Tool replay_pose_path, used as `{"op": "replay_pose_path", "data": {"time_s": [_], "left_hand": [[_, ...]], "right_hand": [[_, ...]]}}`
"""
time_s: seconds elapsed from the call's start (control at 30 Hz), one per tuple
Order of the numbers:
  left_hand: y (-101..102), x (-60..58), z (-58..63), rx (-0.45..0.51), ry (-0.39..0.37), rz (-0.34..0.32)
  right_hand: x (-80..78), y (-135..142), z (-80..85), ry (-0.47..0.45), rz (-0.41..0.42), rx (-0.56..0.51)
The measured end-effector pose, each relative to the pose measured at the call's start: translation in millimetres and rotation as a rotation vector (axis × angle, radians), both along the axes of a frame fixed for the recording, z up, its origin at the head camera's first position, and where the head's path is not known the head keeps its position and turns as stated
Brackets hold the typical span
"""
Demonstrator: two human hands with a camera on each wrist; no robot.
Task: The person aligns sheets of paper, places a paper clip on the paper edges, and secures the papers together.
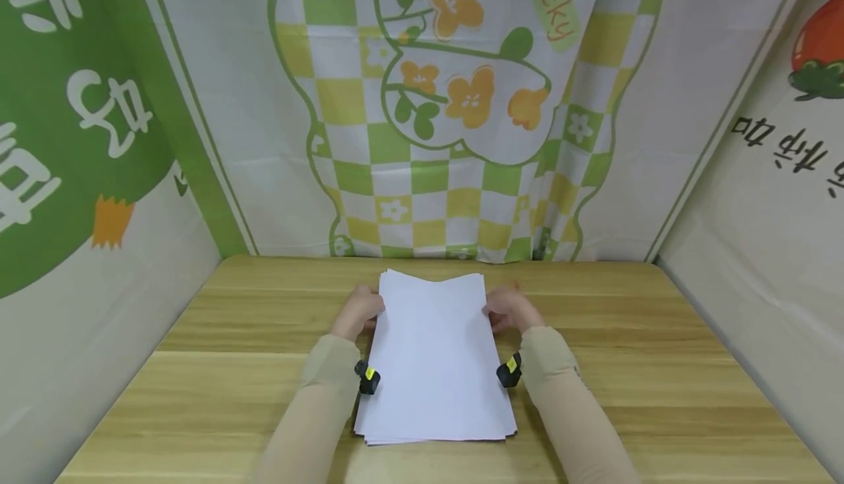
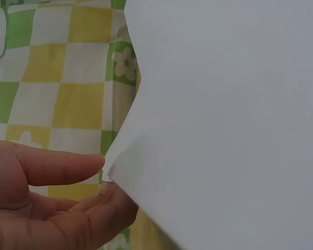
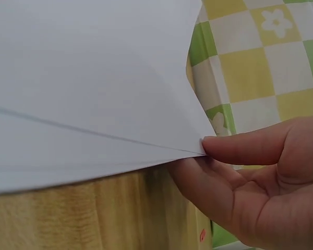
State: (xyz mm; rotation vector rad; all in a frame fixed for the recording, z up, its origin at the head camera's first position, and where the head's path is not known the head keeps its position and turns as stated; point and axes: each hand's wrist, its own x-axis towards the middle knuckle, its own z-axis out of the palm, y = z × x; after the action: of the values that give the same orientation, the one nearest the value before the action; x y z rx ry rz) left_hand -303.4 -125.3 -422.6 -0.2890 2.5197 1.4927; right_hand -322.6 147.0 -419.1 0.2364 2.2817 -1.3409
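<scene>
A stack of white paper sheets (image 1: 435, 367) lies lengthwise before me, its far edge sagging in the middle and its near corners slightly uneven. My left hand (image 1: 359, 312) pinches the left side near the far end; in the left wrist view the thumb of this left hand (image 2: 62, 198) is on top and the fingers are beneath the paper (image 2: 224, 114). On the opposite side my right hand (image 1: 514, 310) pinches the right edge. In the right wrist view, the right hand (image 3: 250, 177) has its thumb over the paper (image 3: 94, 67) and fingers under it, with a gap showing between sheets.
Beneath is a wooden table (image 1: 659, 381) with rounded far corners. A checkered, flowered curtain (image 1: 428, 176) hangs behind it, and printed cloth walls stand left and right. A small red mark (image 1: 516, 285) shows beyond the right hand. Black wrist cameras (image 1: 509, 371) sit at both wrists.
</scene>
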Motion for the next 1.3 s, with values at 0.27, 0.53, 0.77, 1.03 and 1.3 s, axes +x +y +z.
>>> {"op": "replay_pose_path", "data": {"time_s": [0.27,0.53,0.77,1.03,1.3], "left_hand": [[-2,2.1,2.5,-0.036,0.017,-0.036],[-8,-0.9,2.0,-0.043,0.037,-0.065],[-15,-2.6,5.0,-0.018,0.035,-0.047],[-15,-0.6,4.8,0.028,0.032,-0.008],[-15,3.1,10.0,0.097,0.022,-0.011]], "right_hand": [[-0.8,3,-3.6,0.024,-0.009,-0.074],[-2.7,1,-1.1,0.040,0.016,-0.007],[-4.3,2,1.5,-0.001,-0.062,-0.046],[0.8,2,5.3,0.016,-0.053,-0.145],[2.7,4,5.2,0.031,-0.001,-0.209]]}}
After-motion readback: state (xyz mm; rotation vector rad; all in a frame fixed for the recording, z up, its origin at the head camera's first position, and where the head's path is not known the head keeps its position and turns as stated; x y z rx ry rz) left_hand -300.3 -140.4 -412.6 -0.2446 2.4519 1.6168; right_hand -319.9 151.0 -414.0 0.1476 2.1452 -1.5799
